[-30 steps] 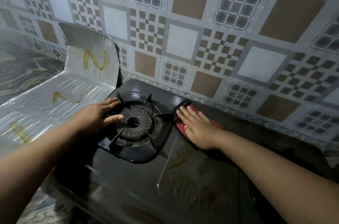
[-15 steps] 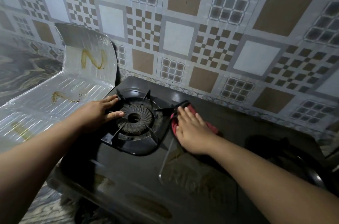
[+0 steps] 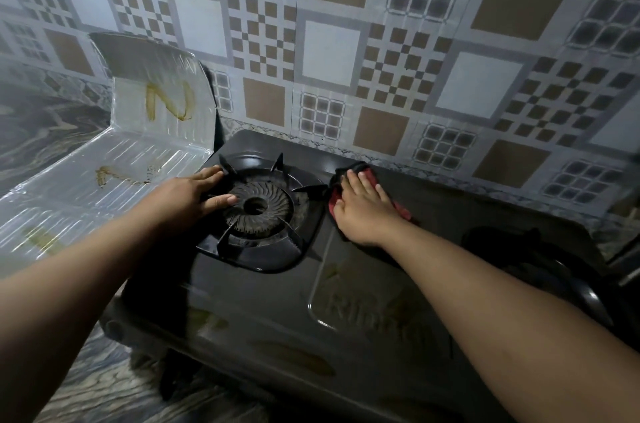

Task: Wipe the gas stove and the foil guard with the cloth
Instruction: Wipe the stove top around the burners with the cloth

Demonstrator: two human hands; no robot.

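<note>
while smears of brown grease still streak the near edge of the gas stove (image 3: 263, 311), the wiping is judged to be in its early part, at work on the black top between the two burners. the right hand (image 3: 360, 211) lies flat, fingers (image 3: 351, 185) stretched nearly straight and close together, pressing the red cloth (image 3: 401, 213) onto the stove top just beside the left burner (image 3: 258, 206). the left hand (image 3: 188, 197) rests open against the pan support, fingers loosely spread, gripping nothing. beyond, on the table by the tiled wall, the foil guard (image 3: 152, 145) stands bent and stained, not yet wiped; the next pass likely calls for firm strokes toward the near stains.
</note>
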